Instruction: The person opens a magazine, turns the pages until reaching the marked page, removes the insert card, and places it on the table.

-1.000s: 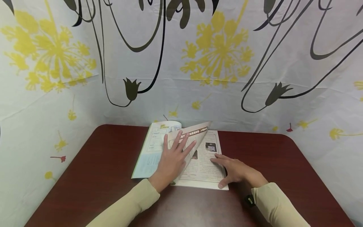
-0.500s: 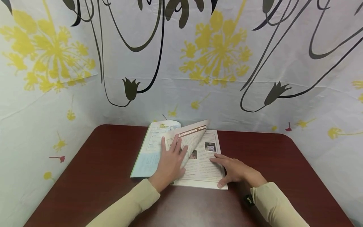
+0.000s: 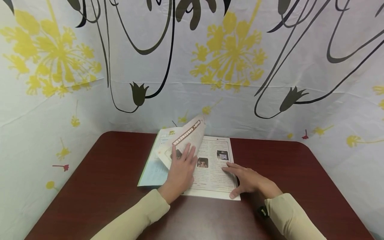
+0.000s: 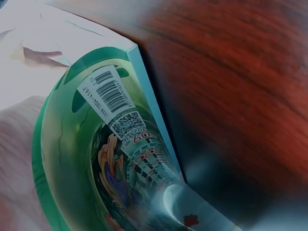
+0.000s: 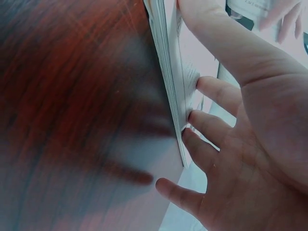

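An open magazine [image 3: 213,181] lies on the table, its right page showing text and small photos. One page [image 3: 192,135] stands lifted and curled over to the left side. My left hand [image 3: 181,173] rests on that page with its fingers spread straight. In the left wrist view the magazine's green cover [image 4: 72,144] bends up, with a barcode label [image 4: 109,91] on it. My right hand [image 3: 250,181] touches the right page near its edge, thumb at the lower corner. In the right wrist view, several fingertips [image 5: 191,115] touch the page by the stacked edges.
The dark red wooden table [image 3: 105,186] stretches around the magazine on both sides and in front. Behind it hangs a white cloth [image 3: 177,73] printed with yellow flowers and dark stems, close to the table's back edge. A dark band [image 3: 264,211] is on the right wrist.
The lifted page has swung left, uncovering more of the right page and its photo. My left hand stays over it, with the fingers shifted slightly. My right hand has not visibly moved.
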`<state>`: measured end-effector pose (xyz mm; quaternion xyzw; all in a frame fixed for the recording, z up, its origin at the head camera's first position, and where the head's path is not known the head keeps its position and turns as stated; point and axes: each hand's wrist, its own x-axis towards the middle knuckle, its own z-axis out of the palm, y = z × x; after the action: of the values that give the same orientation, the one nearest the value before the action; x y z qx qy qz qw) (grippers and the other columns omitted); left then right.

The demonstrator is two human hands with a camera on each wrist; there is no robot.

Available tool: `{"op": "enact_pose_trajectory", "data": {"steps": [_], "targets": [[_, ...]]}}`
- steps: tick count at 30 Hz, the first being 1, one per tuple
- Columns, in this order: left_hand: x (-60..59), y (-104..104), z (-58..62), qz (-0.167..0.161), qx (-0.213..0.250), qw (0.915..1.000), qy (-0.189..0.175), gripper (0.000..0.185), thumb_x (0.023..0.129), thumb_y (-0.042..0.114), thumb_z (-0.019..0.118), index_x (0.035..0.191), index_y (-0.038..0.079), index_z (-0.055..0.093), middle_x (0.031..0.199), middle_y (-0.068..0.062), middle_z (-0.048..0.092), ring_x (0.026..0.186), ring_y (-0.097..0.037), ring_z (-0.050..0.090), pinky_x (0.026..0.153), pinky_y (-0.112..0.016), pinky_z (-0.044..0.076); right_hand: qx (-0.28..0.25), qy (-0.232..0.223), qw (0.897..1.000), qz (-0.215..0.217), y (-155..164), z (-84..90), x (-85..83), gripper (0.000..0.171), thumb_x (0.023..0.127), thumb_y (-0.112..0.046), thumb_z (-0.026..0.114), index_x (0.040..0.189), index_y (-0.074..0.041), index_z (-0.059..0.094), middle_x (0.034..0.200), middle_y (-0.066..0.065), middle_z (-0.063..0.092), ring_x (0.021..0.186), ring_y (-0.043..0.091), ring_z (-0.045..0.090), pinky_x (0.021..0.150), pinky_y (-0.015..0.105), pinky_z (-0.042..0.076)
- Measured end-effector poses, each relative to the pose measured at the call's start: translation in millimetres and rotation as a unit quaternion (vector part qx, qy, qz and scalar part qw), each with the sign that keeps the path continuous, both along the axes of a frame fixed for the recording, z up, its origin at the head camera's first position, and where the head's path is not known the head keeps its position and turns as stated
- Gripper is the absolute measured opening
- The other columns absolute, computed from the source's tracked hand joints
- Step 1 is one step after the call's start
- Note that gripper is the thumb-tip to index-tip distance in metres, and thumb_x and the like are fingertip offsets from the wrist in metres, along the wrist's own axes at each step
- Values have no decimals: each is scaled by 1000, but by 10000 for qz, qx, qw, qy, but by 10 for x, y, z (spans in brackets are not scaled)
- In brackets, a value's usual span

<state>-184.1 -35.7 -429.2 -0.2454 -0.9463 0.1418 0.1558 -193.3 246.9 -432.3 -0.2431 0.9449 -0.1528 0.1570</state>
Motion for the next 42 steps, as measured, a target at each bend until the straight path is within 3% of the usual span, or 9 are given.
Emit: {"op": "enact_pose_trajectory", "data": {"steps": [6, 10, 18, 28, 35, 42], "targets": [[-15, -20, 21, 147, 47, 9989, -441, 56, 89, 38, 62, 140, 17, 58, 160, -10, 32, 151, -32, 17, 111, -72, 10, -23, 8, 10000, 29, 5, 8, -1, 108, 60, -54, 89, 149, -10, 46, 157, 21, 33, 137, 46, 39, 100, 65, 37], [-28, -39, -2, 143, 320, 9973, -643, 59, 88, 39, 64, 143, 17, 55, 160, -11, 32, 150, -33, 20, 110, -71, 18, -50, -15, 10000, 20, 9, 9, 1, 108, 60, -53, 89, 149, -9, 46, 157, 21, 33, 137, 46, 39, 100, 66, 37], [0, -79, -55, 59, 797, 9943, -707, 56, 88, 35, 64, 141, 18, 57, 156, -15, 38, 143, -38, 34, 97, -72, 37, -76, 22, 10000, 53, 10, -5, 6, 108, 60, -53, 89, 149, -9, 46, 157, 21, 33, 137, 46, 39, 99, 67, 37], [-62, -112, -78, 135, 898, 9921, -866, 51, 88, 35, 64, 134, 11, 62, 153, -16, 42, 143, -37, 35, 98, -67, 39, -71, -20, 10000, 42, 20, -21, -3, 109, 60, -55, 88, 149, -10, 46, 158, 21, 31, 139, 46, 37, 101, 65, 37], [-72, -148, -67, 404, 1203, 9821, -1391, 56, 91, 37, 61, 142, 15, 56, 157, -14, 37, 143, -39, 33, 91, -70, 42, -101, -85, 9999, 18, 21, -14, 0, 109, 60, -55, 88, 150, -10, 45, 158, 21, 30, 140, 46, 35, 101, 65, 36], [-67, -160, -61, 749, 1446, 9697, -1819, 61, 93, 36, 58, 148, 14, 47, 158, -17, 33, 141, -43, 35, 82, -64, 50, -143, -72, 9999, 58, 21, -9, -1, 109, 61, -53, 88, 150, -8, 45, 158, 23, 31, 140, 47, 35, 101, 66, 35]]}}
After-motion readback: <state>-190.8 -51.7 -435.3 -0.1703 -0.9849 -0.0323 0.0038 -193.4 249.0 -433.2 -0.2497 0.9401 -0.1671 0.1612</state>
